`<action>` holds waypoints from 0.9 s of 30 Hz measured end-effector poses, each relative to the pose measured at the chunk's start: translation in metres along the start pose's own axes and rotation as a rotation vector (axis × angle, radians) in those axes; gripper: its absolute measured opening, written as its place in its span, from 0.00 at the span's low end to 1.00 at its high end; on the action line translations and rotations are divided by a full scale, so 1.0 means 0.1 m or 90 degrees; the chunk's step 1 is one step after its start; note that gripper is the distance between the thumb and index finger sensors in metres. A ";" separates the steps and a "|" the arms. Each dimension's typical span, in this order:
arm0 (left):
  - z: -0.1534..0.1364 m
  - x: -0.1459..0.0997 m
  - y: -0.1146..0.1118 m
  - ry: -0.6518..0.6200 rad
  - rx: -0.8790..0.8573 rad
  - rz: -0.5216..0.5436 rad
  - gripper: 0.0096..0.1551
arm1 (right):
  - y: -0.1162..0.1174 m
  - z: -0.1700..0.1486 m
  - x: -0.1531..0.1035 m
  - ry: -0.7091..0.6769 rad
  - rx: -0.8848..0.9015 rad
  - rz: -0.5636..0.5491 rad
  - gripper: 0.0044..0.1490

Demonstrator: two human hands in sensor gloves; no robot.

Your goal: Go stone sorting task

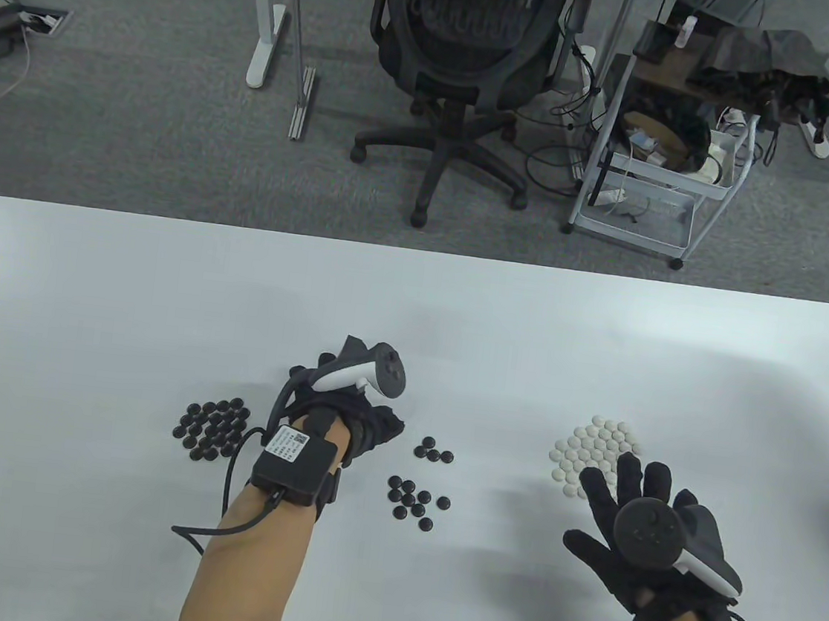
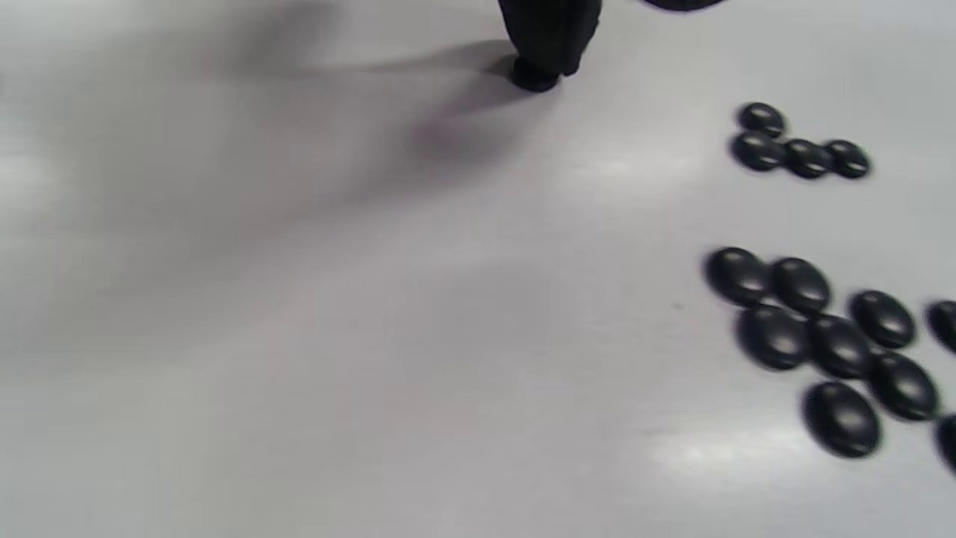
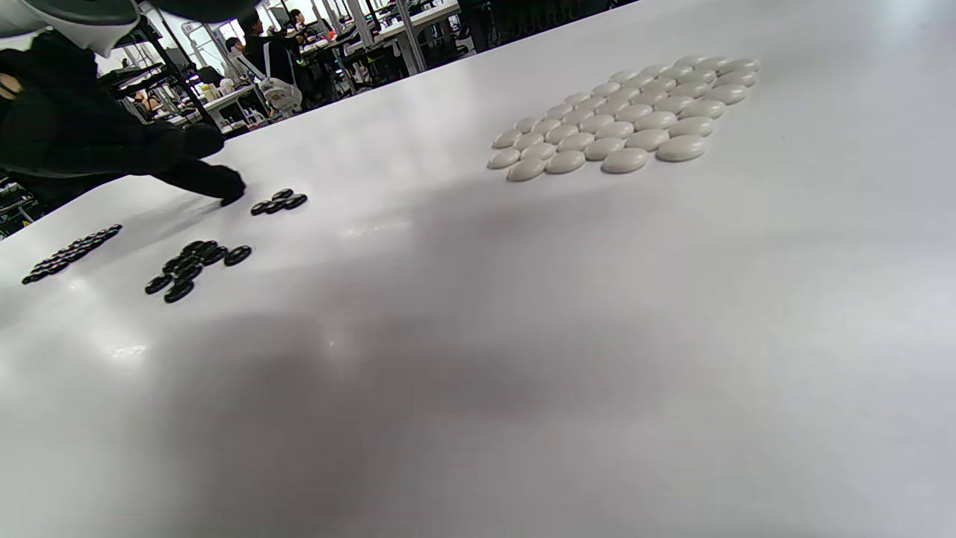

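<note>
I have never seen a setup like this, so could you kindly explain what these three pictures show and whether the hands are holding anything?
These are a person's two gloved hands, each with a tracker strapped to its back. One camera looks down at the white table; the other two sit on the wrists. On the table lie a large group of black stones, two smaller black groups in the middle, and a tidy patch of white stones. The left hand has a fingertip down on one black stone. The right hand hovers, fingers spread, holding nothing.
</note>
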State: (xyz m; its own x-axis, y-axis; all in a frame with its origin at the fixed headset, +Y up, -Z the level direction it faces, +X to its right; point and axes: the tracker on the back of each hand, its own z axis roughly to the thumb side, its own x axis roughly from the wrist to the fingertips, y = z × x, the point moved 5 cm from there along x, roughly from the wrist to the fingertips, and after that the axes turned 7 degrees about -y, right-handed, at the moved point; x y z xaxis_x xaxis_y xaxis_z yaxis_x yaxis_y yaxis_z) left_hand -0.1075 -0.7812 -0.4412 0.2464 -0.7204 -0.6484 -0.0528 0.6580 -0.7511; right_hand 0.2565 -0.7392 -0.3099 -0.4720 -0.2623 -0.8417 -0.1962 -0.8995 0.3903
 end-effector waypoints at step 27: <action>-1.22 -0.56 -0.02 0.107 -0.126 0.043 0.40 | 0.07 0.08 0.04 -0.014 -0.007 0.027 0.52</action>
State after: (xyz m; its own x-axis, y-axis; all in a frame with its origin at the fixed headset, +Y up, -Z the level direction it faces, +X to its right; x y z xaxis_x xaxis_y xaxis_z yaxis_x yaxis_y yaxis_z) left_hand -0.2392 -0.7685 -0.4185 0.0730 -0.7135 -0.6969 -0.2555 0.6620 -0.7046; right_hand 0.2461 -0.7437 -0.3071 -0.4979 -0.2922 -0.8165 -0.1664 -0.8919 0.4205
